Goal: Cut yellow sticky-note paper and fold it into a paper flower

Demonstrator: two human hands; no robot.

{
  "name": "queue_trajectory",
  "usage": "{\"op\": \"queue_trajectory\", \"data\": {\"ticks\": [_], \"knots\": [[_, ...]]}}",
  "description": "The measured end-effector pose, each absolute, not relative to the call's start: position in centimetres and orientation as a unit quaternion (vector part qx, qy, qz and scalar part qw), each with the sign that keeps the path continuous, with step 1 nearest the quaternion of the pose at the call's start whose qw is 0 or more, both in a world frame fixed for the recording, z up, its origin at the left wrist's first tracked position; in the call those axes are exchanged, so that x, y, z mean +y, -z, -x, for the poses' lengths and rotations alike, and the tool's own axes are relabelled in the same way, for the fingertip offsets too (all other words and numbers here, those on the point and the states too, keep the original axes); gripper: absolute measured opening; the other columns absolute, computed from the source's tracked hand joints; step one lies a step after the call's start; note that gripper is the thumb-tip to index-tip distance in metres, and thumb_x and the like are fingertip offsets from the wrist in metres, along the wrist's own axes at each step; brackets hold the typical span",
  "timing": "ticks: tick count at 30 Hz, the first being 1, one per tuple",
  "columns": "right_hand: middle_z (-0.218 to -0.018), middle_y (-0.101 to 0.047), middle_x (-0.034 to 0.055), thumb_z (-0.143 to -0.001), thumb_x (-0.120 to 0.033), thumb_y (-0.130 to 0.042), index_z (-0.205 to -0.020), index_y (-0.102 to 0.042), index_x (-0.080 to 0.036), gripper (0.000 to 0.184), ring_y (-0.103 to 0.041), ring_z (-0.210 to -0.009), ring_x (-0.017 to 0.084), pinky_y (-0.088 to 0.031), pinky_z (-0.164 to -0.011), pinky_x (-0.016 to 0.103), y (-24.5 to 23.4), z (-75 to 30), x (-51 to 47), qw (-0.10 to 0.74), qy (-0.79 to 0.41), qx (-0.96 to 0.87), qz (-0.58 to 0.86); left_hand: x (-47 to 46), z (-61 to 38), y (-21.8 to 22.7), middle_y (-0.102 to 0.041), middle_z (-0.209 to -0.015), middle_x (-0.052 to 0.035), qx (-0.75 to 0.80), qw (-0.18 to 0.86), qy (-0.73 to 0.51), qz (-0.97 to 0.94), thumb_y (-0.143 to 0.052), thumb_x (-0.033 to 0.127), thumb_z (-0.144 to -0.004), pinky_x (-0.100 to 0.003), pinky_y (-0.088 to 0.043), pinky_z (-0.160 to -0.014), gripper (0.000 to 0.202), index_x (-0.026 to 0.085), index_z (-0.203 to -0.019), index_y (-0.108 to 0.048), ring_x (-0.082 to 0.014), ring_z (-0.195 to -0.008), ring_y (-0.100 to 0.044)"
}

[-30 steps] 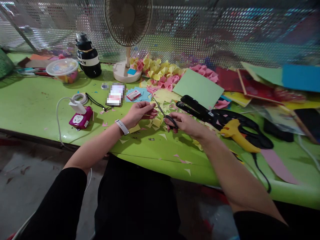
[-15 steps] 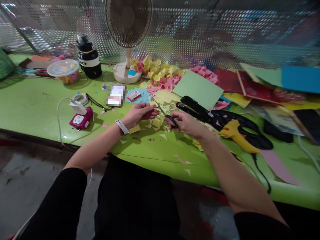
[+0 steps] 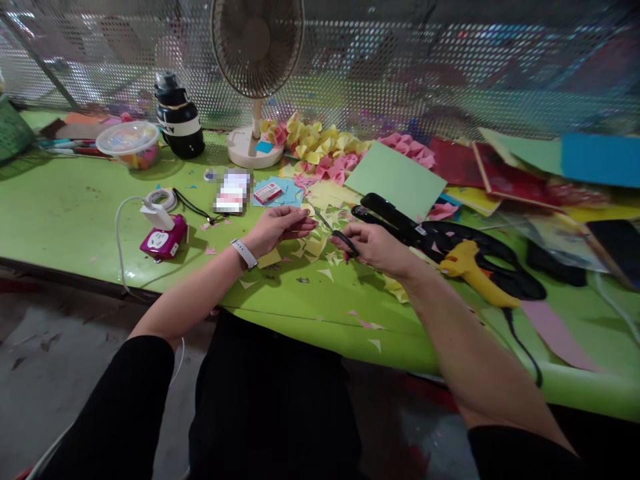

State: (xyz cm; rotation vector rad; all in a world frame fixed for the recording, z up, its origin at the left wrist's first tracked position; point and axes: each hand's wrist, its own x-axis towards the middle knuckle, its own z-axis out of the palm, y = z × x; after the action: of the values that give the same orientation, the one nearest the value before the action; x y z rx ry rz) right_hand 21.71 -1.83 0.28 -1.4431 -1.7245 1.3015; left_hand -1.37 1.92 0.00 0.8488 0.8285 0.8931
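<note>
My right hand (image 3: pixel 367 245) is closed round the black handles of a pair of scissors (image 3: pixel 345 241), whose blades point up and left toward my other hand. My left hand (image 3: pixel 285 225), with a white band at the wrist, pinches a small piece of yellow paper (image 3: pixel 307 209) between thumb and fingertips, right by the blades. Beneath both hands lie many yellow paper scraps (image 3: pixel 315 247) on the green table (image 3: pixel 295 300). Behind them sit blue paper squares (image 3: pixel 290 191) with a small red-and-white box (image 3: pixel 269 193) on top.
A fan (image 3: pixel 255 153), a black bottle (image 3: pixel 183 127) and a lidded tub (image 3: pixel 129 143) stand at the back. Folded yellow paper pieces (image 3: pixel 320 143) are heaped there. On the right lie a black stapler (image 3: pixel 390 217), a yellow glue gun (image 3: pixel 470 273) and a light green sheet (image 3: pixel 395 177).
Both hands stay almost in place, with the scissors and the yellow piece still held. The view has shifted very slightly.
</note>
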Motion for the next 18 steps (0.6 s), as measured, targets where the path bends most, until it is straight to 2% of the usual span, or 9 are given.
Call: {"op": "queue_trajectory", "data": {"ticks": [10, 14, 18], "knots": [[-0.064, -0.066, 0.0019, -0.077, -0.06, -0.076, -0.079, -0.058, -0.021, 0.044, -0.043, -0.045, 0.009, -0.026, -0.043, 0.026, -0.75, -21.7, -1.72, 0.231, -0.506, -0.638, 0.533, 2.0, 1.53, 0.28, -0.077, -0.084, -0.0064, 0.371, 0.734, -0.388, -0.417, -0.063, 0.016, -0.096, -0.026, -0.059, -0.082, 0.01, 0.01, -0.089, -0.066, -0.0086, -0.073, -0.072], [-0.064, -0.066, 0.0012, -0.078, -0.06, -0.075, -0.079, -0.058, -0.021, 0.043, -0.044, -0.047, 0.009, -0.028, -0.044, 0.026, -0.81, -21.56, -1.71, 0.236, -0.509, -0.637, 0.529, 1.98, 1.48, 0.45, -0.077, -0.086, -0.007, 0.367, 0.733, -0.377, -0.431, -0.064, 0.018, -0.095, -0.026, -0.059, -0.081, 0.01, 0.01, -0.09, -0.067, -0.0086, -0.074, -0.072], [-0.063, -0.064, 0.0002, -0.079, -0.061, -0.075, -0.081, -0.059, -0.021, 0.043, -0.04, -0.044, 0.008, -0.025, -0.042, 0.026, -0.69, -21.69, -1.74, 0.252, -0.517, -0.627, 0.525, 2.17, 1.59, 0.68, -0.077, -0.088, -0.0072, 0.366, 0.731, -0.38, -0.433, -0.066, 0.02, -0.094, -0.025, -0.059, -0.08, 0.009, 0.011, -0.091, -0.067, -0.0093, -0.076, -0.073]]}}
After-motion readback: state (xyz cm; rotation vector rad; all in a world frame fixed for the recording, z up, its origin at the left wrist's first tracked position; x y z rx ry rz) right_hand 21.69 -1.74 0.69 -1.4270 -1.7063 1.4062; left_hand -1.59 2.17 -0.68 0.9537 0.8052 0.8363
